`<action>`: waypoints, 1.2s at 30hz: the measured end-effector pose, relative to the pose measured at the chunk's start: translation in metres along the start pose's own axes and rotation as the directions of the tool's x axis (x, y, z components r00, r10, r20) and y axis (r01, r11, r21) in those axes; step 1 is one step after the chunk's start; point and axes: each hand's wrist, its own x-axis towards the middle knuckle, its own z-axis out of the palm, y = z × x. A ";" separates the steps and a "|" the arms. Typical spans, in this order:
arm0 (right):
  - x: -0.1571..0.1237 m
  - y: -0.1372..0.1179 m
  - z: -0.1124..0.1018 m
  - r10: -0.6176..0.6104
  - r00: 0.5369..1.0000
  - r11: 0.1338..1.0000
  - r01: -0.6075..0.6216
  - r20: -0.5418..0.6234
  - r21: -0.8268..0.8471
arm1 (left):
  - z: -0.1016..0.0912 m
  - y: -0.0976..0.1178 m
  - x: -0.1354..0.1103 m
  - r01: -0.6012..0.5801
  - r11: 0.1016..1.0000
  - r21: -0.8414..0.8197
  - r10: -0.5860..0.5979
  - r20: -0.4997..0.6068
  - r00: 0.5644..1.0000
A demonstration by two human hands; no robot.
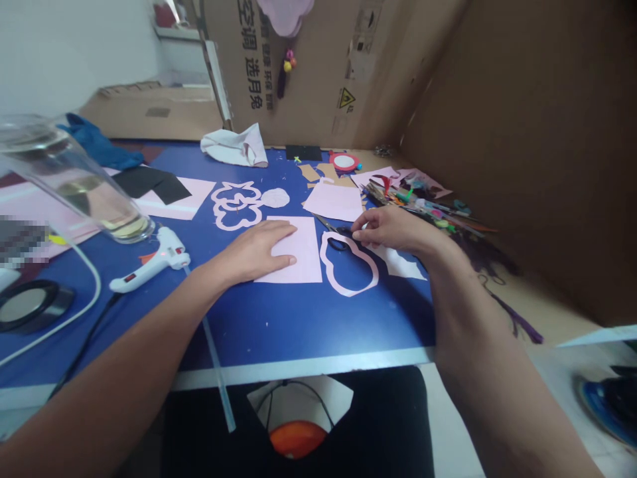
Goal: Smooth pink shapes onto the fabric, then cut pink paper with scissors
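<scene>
My left hand (pixel 263 249) lies flat with fingers stretched out on a pale pink sheet of paper (pixel 303 259). The fingers of my right hand (pixel 385 229) are pinched together at the black handle of a pair of scissors (pixel 338 243), whose blades point away to the left. Just below the scissors is a pink paper outline (pixel 326 262) with its middle cut out, partly under the handle. Another pink paper piece (pixel 336 201) lies beyond the blades. Beside my right hand rests a white paper scrap (pixel 403 263).
Left of me are a hot glue gun (pixel 149 262) with a long glue stick, a roll of black tape (pixel 34 305) and a tilted clear bottle (pixel 79 186). Cut-out paper frames (pixel 237 216) lie mid-table. Cardboard walls (pixel 318 126) stand behind and right, near mixed craft bits (pixel 423 202).
</scene>
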 end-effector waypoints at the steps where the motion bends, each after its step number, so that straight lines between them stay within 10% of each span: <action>1: 0.000 0.000 0.000 -0.003 1.000 1.000 0.003 -0.003 -0.005 | 0.000 0.000 0.000 0.000 1.000 -0.001 0.000 -0.001 1.000; 28: 0.002 -0.002 0.006 -0.055 0.936 0.989 0.004 -0.347 -0.146 | 0.004 -0.007 0.002 0.023 1.000 -0.008 -0.024 -0.103 0.994; 36: -0.005 -0.033 0.050 -0.413 0.840 0.906 0.341 -0.352 -0.249 | -0.018 -0.009 0.000 0.421 0.903 0.085 -0.377 -0.314 0.871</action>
